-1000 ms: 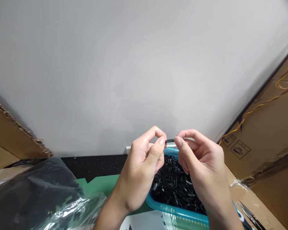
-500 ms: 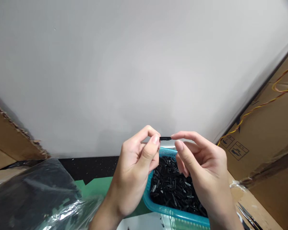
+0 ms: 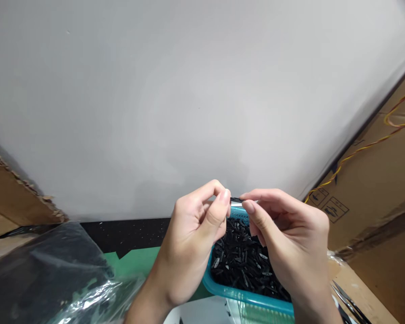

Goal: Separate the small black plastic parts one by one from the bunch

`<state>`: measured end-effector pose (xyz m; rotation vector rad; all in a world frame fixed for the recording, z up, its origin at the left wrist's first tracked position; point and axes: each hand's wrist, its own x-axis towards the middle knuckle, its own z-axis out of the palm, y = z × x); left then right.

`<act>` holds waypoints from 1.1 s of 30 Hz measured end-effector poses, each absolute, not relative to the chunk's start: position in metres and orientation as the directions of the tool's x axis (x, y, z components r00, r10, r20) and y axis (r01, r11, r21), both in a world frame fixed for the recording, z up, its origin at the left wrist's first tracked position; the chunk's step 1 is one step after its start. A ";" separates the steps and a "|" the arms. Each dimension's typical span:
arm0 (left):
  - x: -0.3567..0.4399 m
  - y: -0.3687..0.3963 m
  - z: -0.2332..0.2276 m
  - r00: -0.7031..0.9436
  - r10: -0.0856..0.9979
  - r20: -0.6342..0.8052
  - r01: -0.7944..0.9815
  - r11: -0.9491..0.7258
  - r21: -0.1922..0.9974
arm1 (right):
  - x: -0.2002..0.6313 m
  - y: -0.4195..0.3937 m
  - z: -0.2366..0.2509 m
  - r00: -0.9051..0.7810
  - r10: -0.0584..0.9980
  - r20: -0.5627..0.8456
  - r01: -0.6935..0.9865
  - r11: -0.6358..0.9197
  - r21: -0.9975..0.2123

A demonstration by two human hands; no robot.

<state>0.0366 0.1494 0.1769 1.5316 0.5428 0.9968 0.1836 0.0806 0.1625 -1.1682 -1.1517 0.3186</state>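
Both hands are raised in front of a plain grey-white wall (image 3: 189,90), meeting at centre frame. The left hand (image 3: 192,243) pinches one end of a small black part (image 3: 236,200) between thumb and forefinger; its remaining fingers are curled in. The right hand (image 3: 290,243) pinches the other end of the same part between thumb and forefinger. Both grips are narrow, fingertips almost touching each other, so only a short dark sliver of the part shows between them. The part lies roughly level. Its exact shape is too small to tell.

Directly below the hands, at 6 o'clock from the part, sits a teal plastic basket (image 3: 243,294) heaped with many small black pieces (image 3: 243,261) of like colour. The held part is above the far rim of the basket, not touching it.

At 8 o'clock from the hands, a clear plastic bag (image 3: 54,274) with dark contents lies on a green mat (image 3: 138,263). At 3 o'clock, a cardboard box (image 3: 374,189) leans along the wall, with yellow and red wires (image 3: 391,130) draped over it. At 4 o'clock, low right, the tips of metal tweezers (image 3: 349,301) show on the bench.
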 end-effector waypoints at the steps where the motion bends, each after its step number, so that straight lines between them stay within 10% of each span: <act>1: 0.036 0.149 0.177 0.538 0.793 0.286 -0.189 -0.216 0.958 | 0.184 0.080 0.163 0.441 0.722 0.533 0.339 0.415 -0.844; 24: 0.033 0.146 0.181 0.414 0.860 0.297 -0.317 -0.170 0.933 | 0.197 0.088 0.157 0.558 0.626 0.545 0.555 0.207 -0.806; 33: 0.035 0.146 0.177 0.432 0.868 0.246 -0.290 -0.124 0.949 | 0.161 0.079 0.164 0.141 0.806 0.575 0.471 0.457 -0.755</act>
